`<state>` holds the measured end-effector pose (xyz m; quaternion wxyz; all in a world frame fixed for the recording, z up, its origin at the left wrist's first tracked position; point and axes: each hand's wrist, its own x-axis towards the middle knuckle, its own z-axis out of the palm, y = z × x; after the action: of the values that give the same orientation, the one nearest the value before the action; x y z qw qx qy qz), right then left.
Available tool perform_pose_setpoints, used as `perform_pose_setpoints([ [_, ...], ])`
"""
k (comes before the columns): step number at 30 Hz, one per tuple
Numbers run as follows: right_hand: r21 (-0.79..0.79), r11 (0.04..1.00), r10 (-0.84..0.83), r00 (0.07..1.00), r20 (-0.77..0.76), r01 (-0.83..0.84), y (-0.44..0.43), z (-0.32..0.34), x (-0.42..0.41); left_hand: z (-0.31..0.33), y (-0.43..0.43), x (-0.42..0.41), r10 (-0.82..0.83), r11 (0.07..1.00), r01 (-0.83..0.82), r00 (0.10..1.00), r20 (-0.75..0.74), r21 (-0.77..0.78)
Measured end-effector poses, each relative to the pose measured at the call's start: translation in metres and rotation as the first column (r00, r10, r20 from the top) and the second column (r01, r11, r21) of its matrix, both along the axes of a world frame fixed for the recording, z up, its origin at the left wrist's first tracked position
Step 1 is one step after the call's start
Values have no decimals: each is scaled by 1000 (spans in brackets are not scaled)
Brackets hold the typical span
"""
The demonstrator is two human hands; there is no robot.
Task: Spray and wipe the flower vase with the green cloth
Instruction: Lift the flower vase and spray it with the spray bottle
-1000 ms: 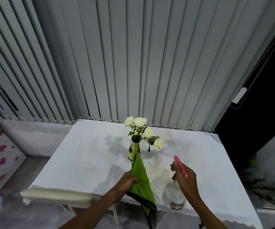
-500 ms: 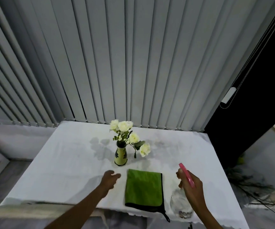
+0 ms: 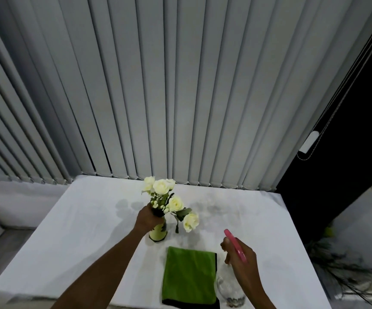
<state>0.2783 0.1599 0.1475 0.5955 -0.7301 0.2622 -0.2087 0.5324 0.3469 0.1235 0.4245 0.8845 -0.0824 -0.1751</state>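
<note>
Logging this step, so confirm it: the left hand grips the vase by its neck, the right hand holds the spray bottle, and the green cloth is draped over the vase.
Wrong on the cloth. In the head view the green cloth lies flat on the table, in front of the vase, not draped over it. The left hand does grip the neck, and the right hand holds the spray bottle.

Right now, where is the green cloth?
The green cloth lies flat at the table's near edge, between the vase and the spray bottle.

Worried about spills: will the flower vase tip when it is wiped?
Probably tippy: the narrow yellow-green vase carries tall white flowers leaning right. The left hand gripping its neck should steady it. Its glossy surface may be slippery once sprayed.
</note>
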Motion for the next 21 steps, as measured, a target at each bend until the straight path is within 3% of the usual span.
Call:
perform_pose_setpoints([
  [4, 20, 999, 29, 999, 15, -30, -2, 0, 10, -10, -6, 7, -18, 1000, 17, 998, 63, 21],
  [11, 63, 993, 96, 994, 46, -99, -7, 2, 22, -10, 3, 11, 25, 987, -15, 998, 63, -158],
  [16, 75, 981, 165, 977, 133, -176, -3, 18, 38, 27, 9, 27, 111, 936, -113, 994, -25, -333],
  [21, 94, 963, 226, 947, 228, -253, 10, 51, 71, 88, 12, 52, 52, 845, -87, 995, -81, -528],
])
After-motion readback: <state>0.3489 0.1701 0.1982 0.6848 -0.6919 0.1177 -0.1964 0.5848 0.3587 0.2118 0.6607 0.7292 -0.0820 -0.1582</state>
